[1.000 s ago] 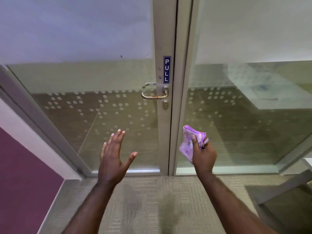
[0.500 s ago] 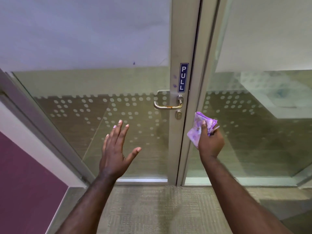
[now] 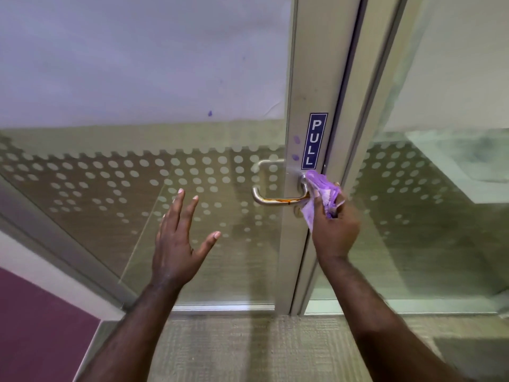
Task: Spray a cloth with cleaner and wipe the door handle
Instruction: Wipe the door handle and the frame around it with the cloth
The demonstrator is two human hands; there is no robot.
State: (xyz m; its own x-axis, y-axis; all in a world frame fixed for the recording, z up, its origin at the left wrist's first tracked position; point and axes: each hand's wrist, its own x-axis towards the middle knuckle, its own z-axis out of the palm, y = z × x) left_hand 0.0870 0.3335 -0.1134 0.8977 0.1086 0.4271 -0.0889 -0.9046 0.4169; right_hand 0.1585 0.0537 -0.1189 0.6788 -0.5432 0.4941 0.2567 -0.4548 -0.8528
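where sign (image 3: 314,140) reads "pull" | right hand (image 3: 334,230) grips cloth (image 3: 321,193) on handle (image 3: 278,200) | left hand (image 3: 176,244) splayed, empty

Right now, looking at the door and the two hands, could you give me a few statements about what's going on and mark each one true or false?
1. The right hand holds a purple cloth against the door handle. True.
2. The left hand grips the handle. False: it is open, fingers spread, in front of the glass and apart from the handle.
3. The sign above the handle reads PUSH. False: it reads PULL.
4. An orange-brown streak runs along the handle's bar. True.
5. A spray bottle is in one of the hands. False: none is in view.
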